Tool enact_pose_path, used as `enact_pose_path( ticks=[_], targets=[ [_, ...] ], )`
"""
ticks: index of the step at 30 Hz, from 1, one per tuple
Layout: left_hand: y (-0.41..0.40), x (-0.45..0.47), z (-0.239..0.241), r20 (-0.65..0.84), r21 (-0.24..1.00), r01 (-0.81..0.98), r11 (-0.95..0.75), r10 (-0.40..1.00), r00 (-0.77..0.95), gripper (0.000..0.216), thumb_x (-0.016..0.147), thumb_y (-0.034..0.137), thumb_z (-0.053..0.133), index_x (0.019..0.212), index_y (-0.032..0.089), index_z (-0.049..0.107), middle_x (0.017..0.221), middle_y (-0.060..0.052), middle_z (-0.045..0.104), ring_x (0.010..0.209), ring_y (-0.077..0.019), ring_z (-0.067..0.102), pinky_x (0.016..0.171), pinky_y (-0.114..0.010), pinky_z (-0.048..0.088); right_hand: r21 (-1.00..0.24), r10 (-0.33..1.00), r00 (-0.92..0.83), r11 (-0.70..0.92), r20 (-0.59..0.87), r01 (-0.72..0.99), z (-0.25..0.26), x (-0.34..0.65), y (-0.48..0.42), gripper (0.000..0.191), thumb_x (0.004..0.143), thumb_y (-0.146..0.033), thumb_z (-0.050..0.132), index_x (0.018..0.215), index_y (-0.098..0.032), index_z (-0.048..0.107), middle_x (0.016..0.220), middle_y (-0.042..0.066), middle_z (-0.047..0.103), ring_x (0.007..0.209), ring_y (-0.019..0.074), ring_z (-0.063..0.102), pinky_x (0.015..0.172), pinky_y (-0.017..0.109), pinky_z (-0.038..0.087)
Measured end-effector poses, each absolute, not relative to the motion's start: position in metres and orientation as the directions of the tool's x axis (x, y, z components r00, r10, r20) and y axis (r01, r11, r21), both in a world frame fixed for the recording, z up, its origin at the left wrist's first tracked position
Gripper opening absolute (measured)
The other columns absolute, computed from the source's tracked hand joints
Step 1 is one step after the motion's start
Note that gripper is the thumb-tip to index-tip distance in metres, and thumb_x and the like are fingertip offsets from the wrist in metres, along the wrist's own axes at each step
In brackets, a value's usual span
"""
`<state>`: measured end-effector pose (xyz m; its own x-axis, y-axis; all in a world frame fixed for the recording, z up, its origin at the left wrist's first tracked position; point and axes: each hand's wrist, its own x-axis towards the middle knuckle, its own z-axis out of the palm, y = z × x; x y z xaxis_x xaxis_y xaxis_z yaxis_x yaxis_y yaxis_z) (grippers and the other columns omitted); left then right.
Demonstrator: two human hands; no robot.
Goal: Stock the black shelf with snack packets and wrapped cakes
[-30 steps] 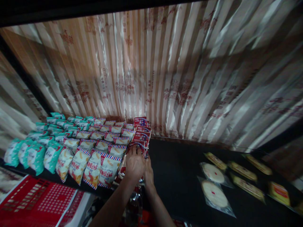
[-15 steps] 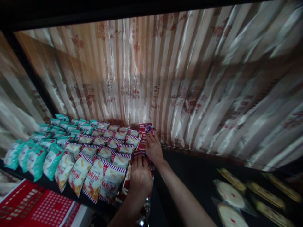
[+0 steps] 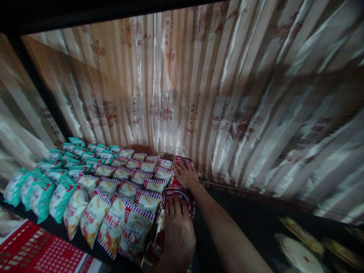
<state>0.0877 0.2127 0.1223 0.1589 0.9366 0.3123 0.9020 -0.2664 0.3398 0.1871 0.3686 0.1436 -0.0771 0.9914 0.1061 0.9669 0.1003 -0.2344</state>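
Observation:
A row of dark red snack packets (image 3: 175,193) runs front to back on the dark shelf. My left hand (image 3: 179,227) lies palm down on the front packets, fingers stretched out and slightly apart. Farther back, my right hand (image 3: 185,174) rests flat on a rear red packet (image 3: 179,159), its fingers spread. Neither hand is closed round anything. Right beside the red row on its left stand white snack bags (image 3: 135,227) with red-and-blue striped edges, in several rows. My palms hide much of the red packets.
Teal snack bags (image 3: 42,197) fill the shelf's left end. A red-and-white printed box or sheet (image 3: 42,246) lies at the lower left. Wrapped flat round items (image 3: 297,253) and long yellowish packs (image 3: 303,235) lie at right. Pleated printed sheeting (image 3: 227,94) covers the back.
My right hand has slid back to the rear of the red row. My left hand stays on the front packets. The view has shifted slightly, moving the right-hand items toward the lower right edge.

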Motion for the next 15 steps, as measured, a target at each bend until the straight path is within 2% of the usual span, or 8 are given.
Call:
enact_pose_path(
  ticks=[4,11,15],
  targets=[
    [0.2118,0.0876,0.1245,0.288,0.352,0.894,-0.276,0.941,0.177,0.045,0.081,0.019,0.045,0.124,0.01,0.053,0.13,-0.019,0.05,0.121,-0.0342,0.045,0.099,-0.05,0.038,-0.208,0.995,-0.083,0.094,0.059,0.974,0.1421,0.1872,0.369,0.05,0.09,-0.04,0.026,0.135,-0.023,0.042,0.145,0.001,0.036,0.138,0.0279,0.015,0.107,0.054,0.016],
    [0.2115,0.0858,0.1245,0.303,0.345,0.897,-0.276,0.937,0.172,0.044,0.08,0.017,0.043,0.123,0.01,0.053,0.13,-0.018,0.051,0.121,-0.0335,0.045,0.099,-0.049,0.038,-0.169,0.997,-0.079,0.076,-0.012,0.983,0.1411,0.184,0.3722,0.051,0.09,-0.039,0.026,0.138,-0.028,0.035,0.143,0.002,0.04,0.133,0.0291,0.028,0.106,0.054,0.014],
    [0.2119,0.086,0.1247,0.299,0.342,0.9,-0.27,0.939,0.168,0.044,0.08,0.016,0.045,0.122,0.009,0.054,0.13,-0.018,0.05,0.121,-0.033,0.045,0.1,-0.049,0.037,-0.154,0.996,-0.078,0.072,-0.031,0.985,0.1403,0.1837,0.3745,0.049,0.09,-0.04,0.025,0.137,-0.031,0.038,0.145,0.0,0.037,0.136,0.0279,0.023,0.107,0.053,0.011]
  ],
)
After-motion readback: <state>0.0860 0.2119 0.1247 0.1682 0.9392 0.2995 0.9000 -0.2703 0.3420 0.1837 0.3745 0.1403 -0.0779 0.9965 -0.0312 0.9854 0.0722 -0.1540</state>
